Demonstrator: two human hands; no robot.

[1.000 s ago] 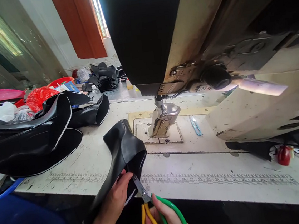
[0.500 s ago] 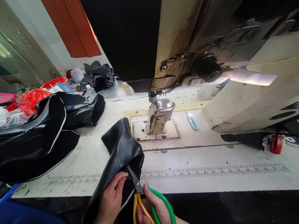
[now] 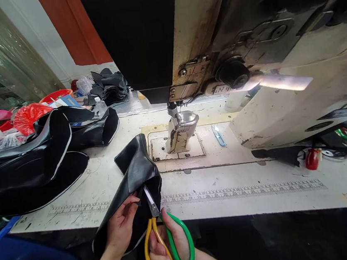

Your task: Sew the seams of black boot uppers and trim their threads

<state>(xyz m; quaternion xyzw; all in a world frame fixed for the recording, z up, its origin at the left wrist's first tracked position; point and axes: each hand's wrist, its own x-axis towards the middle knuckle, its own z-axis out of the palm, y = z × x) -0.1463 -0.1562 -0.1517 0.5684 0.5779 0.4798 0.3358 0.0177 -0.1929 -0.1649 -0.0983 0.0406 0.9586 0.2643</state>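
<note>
A black leather boot upper (image 3: 134,172) lies over the table's front edge, its opening turned toward me. My left hand (image 3: 121,225) is closed on the near edge of that opening, thumb and fingers pinching the material. In my right hand (image 3: 170,243) is a pair of scissors (image 3: 153,209) with one yellow and one green handle. Their blades reach into the boot upper's opening, and the tips are hidden inside. Behind the upper stands the metal post (image 3: 182,133) of a sewing machine (image 3: 190,57).
More black boot uppers (image 3: 33,162) are piled at the left, beside a red plastic bag (image 3: 31,118). Blue thread snips (image 3: 218,136) lie right of the post. A printed ruler (image 3: 231,193) runs along the table front. A red object (image 3: 312,159) stands at the right.
The view has shifted slightly, so everything sits a little further left. The scissors' blades look closer together now. Both hands keep their hold on the upper and the scissors.
</note>
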